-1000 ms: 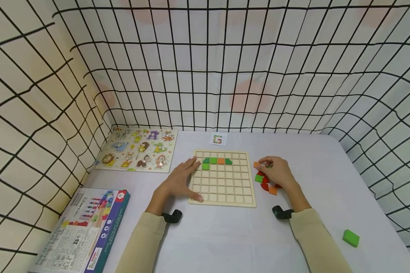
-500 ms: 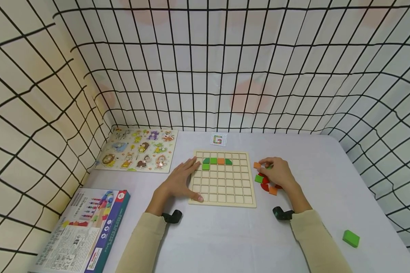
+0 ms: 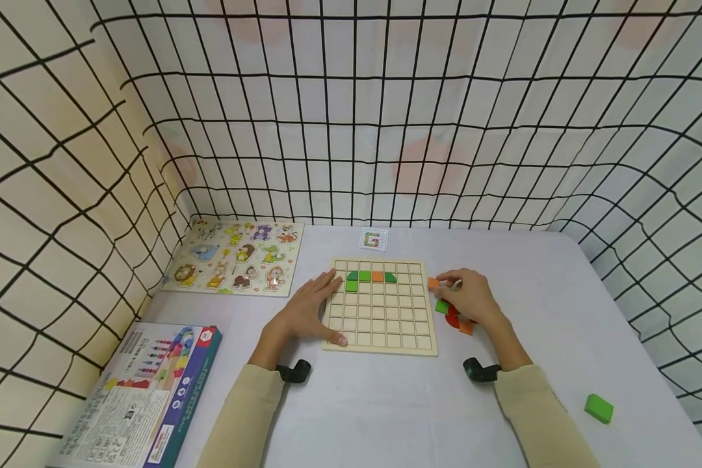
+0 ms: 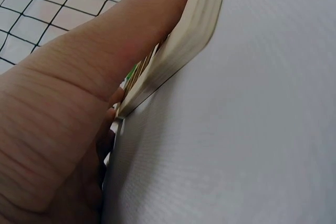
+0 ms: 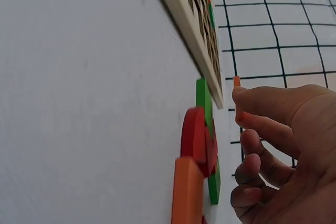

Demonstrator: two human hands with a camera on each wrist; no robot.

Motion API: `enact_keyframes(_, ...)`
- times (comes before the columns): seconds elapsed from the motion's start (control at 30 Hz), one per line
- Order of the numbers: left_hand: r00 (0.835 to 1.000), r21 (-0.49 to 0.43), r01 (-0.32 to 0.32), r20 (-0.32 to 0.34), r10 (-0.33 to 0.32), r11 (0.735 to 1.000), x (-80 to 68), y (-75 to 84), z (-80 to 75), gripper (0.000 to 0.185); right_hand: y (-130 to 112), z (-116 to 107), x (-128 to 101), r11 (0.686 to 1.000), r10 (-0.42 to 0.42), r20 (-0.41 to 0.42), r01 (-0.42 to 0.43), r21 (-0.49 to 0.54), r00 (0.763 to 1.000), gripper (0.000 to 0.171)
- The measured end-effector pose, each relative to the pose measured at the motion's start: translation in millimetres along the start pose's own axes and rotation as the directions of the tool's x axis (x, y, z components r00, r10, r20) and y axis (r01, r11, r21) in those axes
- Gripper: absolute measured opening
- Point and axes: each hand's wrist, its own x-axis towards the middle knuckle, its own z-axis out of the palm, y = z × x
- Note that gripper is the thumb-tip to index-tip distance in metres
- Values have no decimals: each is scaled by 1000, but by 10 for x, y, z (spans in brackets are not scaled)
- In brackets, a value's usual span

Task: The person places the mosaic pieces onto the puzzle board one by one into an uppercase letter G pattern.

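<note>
- Nearest, L hand (image 3: 307, 311) lies flat, fingers spread, on left edge of wooden grid board (image 3: 380, 328).
- R hand (image 3: 470, 298) pinches orange square tile (image 3: 433, 283) just right of board, above loose red/green/orange pieces (image 3: 453, 316).
- Farther: pattern card (image 3: 374, 239).

White table (image 3: 386, 403): grid board (image 3: 380, 325), animal puzzle (image 3: 234, 257), box (image 3: 146, 396), card (image 3: 374, 239), loose pcs (image 3: 453, 315), green block (image 3: 598, 408).

place: staged recording booth, not a home
walls: grid-print cloth (image 3: 351, 130) hung on 3 sides
counter: counter (image 3: 386, 403) w/ plain white cover
props: kids' toys only – animal puzzle (image 3: 234, 257), toy box (image 3: 146, 396), grid board (image 3: 380, 305)
</note>
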Motion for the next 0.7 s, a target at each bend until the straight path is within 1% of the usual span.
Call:
enact_keyframes(0.07, 1000, -5, -3, 0, 3, 1000, 3, 1, -1, 138, -51, 13, -9, 1000, -9, 9, 9, 19, 1000, 34)
enact_keyframes(0.33, 1000, -6, -1, 0, 1, 1000, -5, -2, -13, 140, -250, 146, -6, 998, -59, 10, 59, 28, 998, 31)
enact_keyframes(0.5, 1000, 4, -1, 0, 1, 1000, 3, -16, -4, 141, -397, 241, -20, 996, -63, 32, 60, 68, 998, 30)
enact_keyframes(0.57, 1000, 1, 0, -2, 0, 1000, 4, -14, -1, 142, -441, 296, -10, 995, -76, 36, 74, 72, 996, 30)
enact_keyframes(0.7, 1000, -6, 0, -1, 0, 1000, 3, -4, 5, 142, -502, 415, 22, 990, -131, 31, 129, 56, 991, 30)
